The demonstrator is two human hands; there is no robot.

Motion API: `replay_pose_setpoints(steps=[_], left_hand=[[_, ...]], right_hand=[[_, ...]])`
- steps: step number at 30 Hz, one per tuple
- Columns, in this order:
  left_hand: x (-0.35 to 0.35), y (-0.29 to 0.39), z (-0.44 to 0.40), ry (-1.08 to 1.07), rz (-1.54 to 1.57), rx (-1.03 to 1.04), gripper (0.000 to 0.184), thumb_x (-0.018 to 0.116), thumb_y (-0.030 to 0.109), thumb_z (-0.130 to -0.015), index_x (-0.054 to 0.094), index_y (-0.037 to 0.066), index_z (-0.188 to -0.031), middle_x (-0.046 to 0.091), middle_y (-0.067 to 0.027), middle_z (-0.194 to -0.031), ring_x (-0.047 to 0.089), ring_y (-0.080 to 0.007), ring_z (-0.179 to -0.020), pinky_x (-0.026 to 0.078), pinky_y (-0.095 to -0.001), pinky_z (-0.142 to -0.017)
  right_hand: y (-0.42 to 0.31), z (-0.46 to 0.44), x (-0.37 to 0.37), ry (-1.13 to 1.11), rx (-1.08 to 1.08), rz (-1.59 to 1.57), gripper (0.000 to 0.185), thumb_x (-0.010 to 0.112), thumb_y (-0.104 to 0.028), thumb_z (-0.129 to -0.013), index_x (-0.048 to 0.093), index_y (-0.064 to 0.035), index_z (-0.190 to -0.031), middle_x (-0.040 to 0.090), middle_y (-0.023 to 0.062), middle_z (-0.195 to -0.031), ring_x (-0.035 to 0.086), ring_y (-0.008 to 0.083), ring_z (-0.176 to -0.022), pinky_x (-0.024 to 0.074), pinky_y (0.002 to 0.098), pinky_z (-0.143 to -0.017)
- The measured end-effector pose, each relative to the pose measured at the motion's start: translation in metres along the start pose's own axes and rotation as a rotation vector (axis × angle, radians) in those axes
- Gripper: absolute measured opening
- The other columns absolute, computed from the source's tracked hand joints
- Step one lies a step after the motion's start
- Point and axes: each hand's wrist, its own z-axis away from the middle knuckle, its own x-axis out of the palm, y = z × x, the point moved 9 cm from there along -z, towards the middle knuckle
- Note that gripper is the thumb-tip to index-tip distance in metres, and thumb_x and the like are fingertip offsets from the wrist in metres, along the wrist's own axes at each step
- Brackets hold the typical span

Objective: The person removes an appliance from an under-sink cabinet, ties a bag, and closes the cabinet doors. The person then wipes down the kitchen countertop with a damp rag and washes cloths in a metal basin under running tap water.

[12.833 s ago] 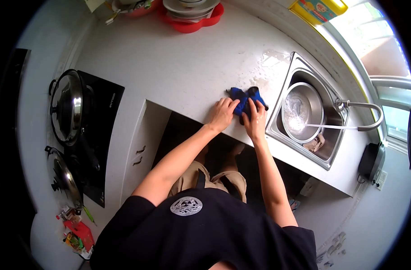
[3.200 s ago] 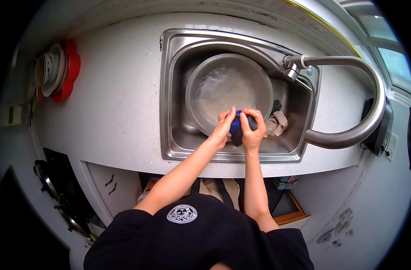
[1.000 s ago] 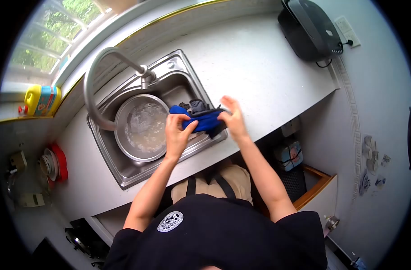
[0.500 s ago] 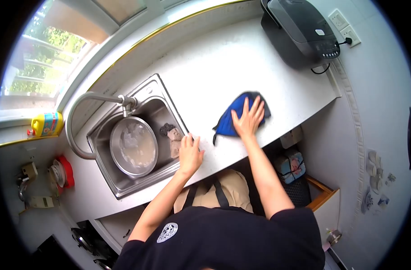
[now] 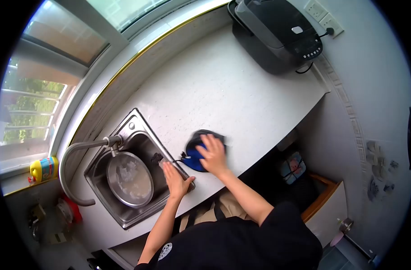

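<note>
My right hand (image 5: 213, 155) lies palm down with spread fingers on a blue cloth with dark edges (image 5: 194, 156) on the white counter (image 5: 201, 99). The cloth is bunched beside the sink and blurred. Fingers stretched out, my left hand (image 5: 176, 181) rests over the right rim of the steel sink (image 5: 129, 221) and holds nothing visible. In the sink sits a metal bowl (image 5: 140, 159) with cloudy liquid and pale pieces. A dark scrubber (image 5: 157, 158) lies near the left fingertips, partly hidden with a beige item.
A curved faucet (image 5: 75, 146) arches over the sink's left side. At the back right stands a black rice cooker (image 5: 277, 38), plugged into the wall. A yellow bottle (image 5: 43, 169) is on the window ledge. Below the counter on the right is an open cabinet door (image 5: 327, 211).
My right hand and the blue cloth have moved left toward the sink. My left hand has shifted onto the sink's rim. The head view has turned, so the scene sits lower and further left.
</note>
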Motion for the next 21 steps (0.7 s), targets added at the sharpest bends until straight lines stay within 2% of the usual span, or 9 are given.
replay_pose_setpoints(steps=[1,4,7,11,13,15,16,17,21], left_hand=[[0.002,-0.003,-0.005,-0.043,0.004,-0.015,0.125,0.082,0.04,-0.06,0.001,-0.013,-0.139,0.002,-0.0305,-0.147,0.002,-0.0396,-0.139,0.01,-0.0429,-0.113],[0.007,-0.011,-0.023,-0.09,0.093,-0.131,0.13,0.082,0.045,-0.059,-0.003,-0.015,-0.137,0.002,-0.0324,-0.146,0.003,-0.0412,-0.138,0.009,-0.0432,-0.113],[0.009,-0.005,-0.033,-0.114,0.27,-0.22,0.132,0.082,0.047,-0.058,-0.005,-0.016,-0.135,0.005,-0.0347,-0.144,0.007,-0.0427,-0.137,0.01,-0.0434,-0.113],[0.015,-0.012,-0.035,-0.114,0.278,-0.232,0.134,0.084,0.044,-0.056,-0.007,-0.017,-0.134,0.008,-0.0358,-0.141,0.01,-0.0439,-0.135,0.012,-0.0439,-0.112],[0.016,-0.014,-0.034,-0.092,0.28,-0.244,0.135,0.086,0.042,-0.055,-0.007,-0.016,-0.134,0.009,-0.0356,-0.141,0.011,-0.0435,-0.134,0.014,-0.0437,-0.112],[0.021,-0.018,-0.034,-0.081,0.28,-0.257,0.136,0.086,0.041,-0.055,-0.007,-0.016,-0.135,0.009,-0.0354,-0.141,0.012,-0.0435,-0.134,0.015,-0.0435,-0.112],[0.019,-0.017,-0.034,-0.06,0.208,-0.242,0.136,0.085,0.042,-0.056,-0.01,-0.014,-0.135,0.013,-0.0357,-0.141,0.019,-0.0431,-0.133,0.02,-0.0422,-0.111],[0.019,-0.012,-0.038,-0.089,0.23,-0.248,0.136,0.086,0.041,-0.056,-0.01,-0.015,-0.135,0.014,-0.0356,-0.141,0.019,-0.0429,-0.133,0.021,-0.042,-0.11],[0.017,-0.018,-0.033,-0.096,0.227,-0.268,0.134,0.085,0.043,-0.057,-0.008,-0.015,-0.135,0.014,-0.036,-0.139,0.02,-0.0434,-0.132,0.022,-0.0417,-0.109]], right_hand=[[0.039,0.017,-0.033,0.03,0.123,0.096,0.052,0.072,-0.021,-0.06,0.063,-0.0138,-0.111,0.036,0.0137,-0.142,0.028,0.0367,-0.132,0.0232,0.0529,-0.106],[0.147,0.034,-0.122,0.194,0.326,0.393,0.057,0.067,-0.032,-0.067,0.057,-0.0129,-0.12,0.031,0.0217,-0.142,0.027,0.0422,-0.131,0.022,0.0553,-0.106],[0.23,-0.025,-0.16,0.302,0.47,0.555,0.066,0.067,-0.045,-0.073,0.05,-0.0137,-0.129,0.028,0.0239,-0.142,0.025,0.0457,-0.129,0.0208,0.0574,-0.105],[0.245,-0.157,-0.123,0.17,0.609,0.598,0.086,0.06,-0.064,-0.07,0.042,-0.01,-0.134,0.03,0.0304,-0.135,0.024,0.0477,-0.128,0.0191,0.0584,-0.104],[0.237,-0.186,-0.106,0.217,0.789,0.616,0.092,0.054,-0.071,-0.071,0.04,-0.0065,-0.135,0.03,0.0311,-0.135,0.023,0.0471,-0.129,0.0166,0.0573,-0.105],[0.227,-0.212,-0.087,0.248,0.643,0.623,0.092,0.053,-0.071,-0.071,0.039,-0.0079,-0.136,0.03,0.0297,-0.137,0.022,0.0458,-0.131,0.0141,0.0569,-0.107],[0.214,-0.228,-0.074,0.227,0.554,0.59,0.092,0.053,-0.071,-0.071,0.039,-0.0087,-0.137,0.028,0.0285,-0.139,0.02,0.0446,-0.132,0.0131,0.0569,-0.107],[0.198,-0.243,-0.062,0.204,0.46,0.556,0.091,0.054,-0.071,-0.071,0.038,-0.0096,-0.137,0.027,0.0273,-0.141,0.019,0.0435,-0.133,0.0121,0.0569,-0.107],[0.185,-0.342,-0.035,0.077,0.348,0.506,0.093,0.054,-0.071,-0.071,0.036,-0.0117,-0.14,0.021,0.022,-0.147,0.016,0.0417,-0.135,0.0116,0.0562,-0.108]])
